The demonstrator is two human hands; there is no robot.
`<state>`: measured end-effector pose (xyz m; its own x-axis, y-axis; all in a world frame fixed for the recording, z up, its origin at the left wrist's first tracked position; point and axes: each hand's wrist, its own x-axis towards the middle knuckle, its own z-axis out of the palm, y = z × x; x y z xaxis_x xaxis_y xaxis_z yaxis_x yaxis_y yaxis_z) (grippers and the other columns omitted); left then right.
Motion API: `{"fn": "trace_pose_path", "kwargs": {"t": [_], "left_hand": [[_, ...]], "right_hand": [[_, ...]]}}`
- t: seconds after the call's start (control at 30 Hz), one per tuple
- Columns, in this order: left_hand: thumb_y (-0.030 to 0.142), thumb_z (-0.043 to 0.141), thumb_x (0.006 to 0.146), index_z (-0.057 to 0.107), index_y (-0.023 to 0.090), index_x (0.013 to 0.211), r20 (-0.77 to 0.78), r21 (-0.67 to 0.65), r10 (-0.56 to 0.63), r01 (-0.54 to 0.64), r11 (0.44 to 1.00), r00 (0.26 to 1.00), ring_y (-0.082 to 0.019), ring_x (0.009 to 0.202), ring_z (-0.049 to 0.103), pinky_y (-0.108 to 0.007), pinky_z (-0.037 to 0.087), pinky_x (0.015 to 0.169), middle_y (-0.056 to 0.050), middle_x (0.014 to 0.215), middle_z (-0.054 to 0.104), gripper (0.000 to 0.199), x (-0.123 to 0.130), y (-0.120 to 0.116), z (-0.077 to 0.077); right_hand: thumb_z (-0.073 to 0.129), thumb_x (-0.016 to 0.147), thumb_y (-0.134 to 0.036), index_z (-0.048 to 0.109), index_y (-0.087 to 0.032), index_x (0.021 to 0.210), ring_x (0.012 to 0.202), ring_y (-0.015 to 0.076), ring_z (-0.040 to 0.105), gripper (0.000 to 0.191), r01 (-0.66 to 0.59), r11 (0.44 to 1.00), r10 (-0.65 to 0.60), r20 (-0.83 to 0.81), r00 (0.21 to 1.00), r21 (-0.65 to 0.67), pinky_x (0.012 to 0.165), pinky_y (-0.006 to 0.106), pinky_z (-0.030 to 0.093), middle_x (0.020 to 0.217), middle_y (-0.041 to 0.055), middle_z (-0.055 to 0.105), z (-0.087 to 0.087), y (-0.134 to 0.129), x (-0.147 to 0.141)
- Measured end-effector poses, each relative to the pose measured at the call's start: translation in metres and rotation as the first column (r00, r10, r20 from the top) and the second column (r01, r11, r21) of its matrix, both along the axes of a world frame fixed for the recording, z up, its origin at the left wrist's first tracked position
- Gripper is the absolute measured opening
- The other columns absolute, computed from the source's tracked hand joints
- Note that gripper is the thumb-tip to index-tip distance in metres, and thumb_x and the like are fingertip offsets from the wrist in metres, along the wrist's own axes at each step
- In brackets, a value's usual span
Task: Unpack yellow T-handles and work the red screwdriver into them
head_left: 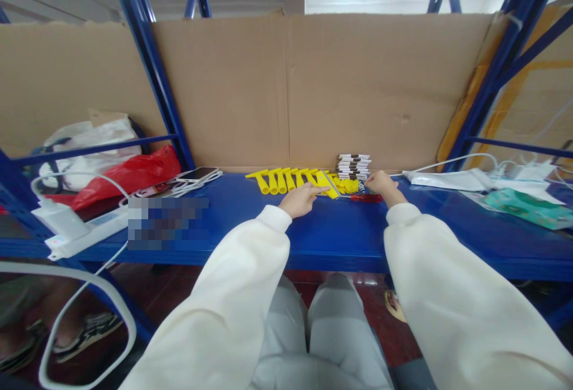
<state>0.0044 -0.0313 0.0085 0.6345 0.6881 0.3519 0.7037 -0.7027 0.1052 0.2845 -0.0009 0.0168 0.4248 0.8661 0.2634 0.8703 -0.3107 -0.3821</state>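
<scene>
My left hand is closed at the near side of a yellow piece with a grey strip, its index finger lying along it. To its left stands a row of yellow T-shaped parts on the blue table. My right hand has its fingers pinched together beside some small shiny bits; anything between the fingertips is too small to tell. A red-handled tool lies just below. Flat yellow parts lie between the hands, and behind them is a stack of white and dark packets.
A power strip, a phone with cables and a red bag are at left. A green packet and white packaging lie at right. Cardboard closes off the back. Another person's shoe shows lower left.
</scene>
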Motion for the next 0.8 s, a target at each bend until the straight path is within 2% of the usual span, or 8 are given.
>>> {"fn": "trace_pose_path", "kwargs": {"t": [0.13, 0.4, 0.67, 0.8], "left_hand": [[0.012, 0.05, 0.096, 0.06, 0.034, 0.143, 0.06, -0.014, -0.019, 0.02, 1.0, 0.998, -0.02, 0.116, 0.065, -0.03, 0.05, 0.102, -0.005, 0.124, 0.067, 0.052, -0.0011, 0.0054, -0.0037], [0.011, 0.053, 0.094, 0.064, 0.03, 0.139, 0.089, -0.031, -0.059, 0.062, 0.998, 0.994, -0.021, 0.12, 0.065, -0.031, 0.049, 0.105, -0.006, 0.129, 0.069, 0.05, -0.0005, 0.0094, -0.0062], [0.011, 0.055, 0.093, 0.064, 0.029, 0.139, 0.089, -0.018, -0.068, 0.069, 0.997, 0.994, -0.021, 0.12, 0.065, -0.032, 0.05, 0.104, -0.006, 0.13, 0.07, 0.051, 0.0007, 0.0088, -0.0063], [0.012, 0.054, 0.093, 0.064, 0.028, 0.14, 0.085, -0.021, -0.065, 0.067, 0.998, 0.994, -0.022, 0.119, 0.066, -0.032, 0.05, 0.104, -0.007, 0.13, 0.07, 0.05, 0.0009, 0.0082, -0.006]], "right_hand": [[0.059, 0.078, -0.018, 0.074, -0.018, 0.097, 0.11, 0.0323, 0.066, 0.025, 0.033, 0.997, -0.034, -0.017, 0.999, -0.07, 0.102, 0.056, 0.041, 0.104, 0.014, 0.075, 0.0013, 0.007, -0.0061], [0.061, 0.08, -0.023, 0.074, -0.021, 0.092, 0.111, 0.0321, 0.066, 0.018, 0.013, 0.991, -0.004, 0.065, 0.998, -0.137, 0.103, 0.055, 0.041, 0.102, 0.0117, 0.075, -0.0042, 0.0035, -0.0026], [0.066, 0.08, -0.027, 0.074, -0.023, 0.098, 0.108, 0.0318, 0.068, 0.021, 0.017, 0.982, -0.001, 0.087, 0.996, -0.186, 0.1, 0.054, 0.043, 0.1, 0.0106, 0.076, -0.0044, 0.0047, -0.0033], [0.069, 0.079, -0.03, 0.073, -0.023, 0.107, 0.113, 0.0326, 0.067, 0.029, 0.054, 0.978, -0.035, 0.094, 0.995, -0.204, 0.102, 0.053, 0.044, 0.113, 0.0127, 0.075, -0.0046, 0.0081, -0.0023]]}}
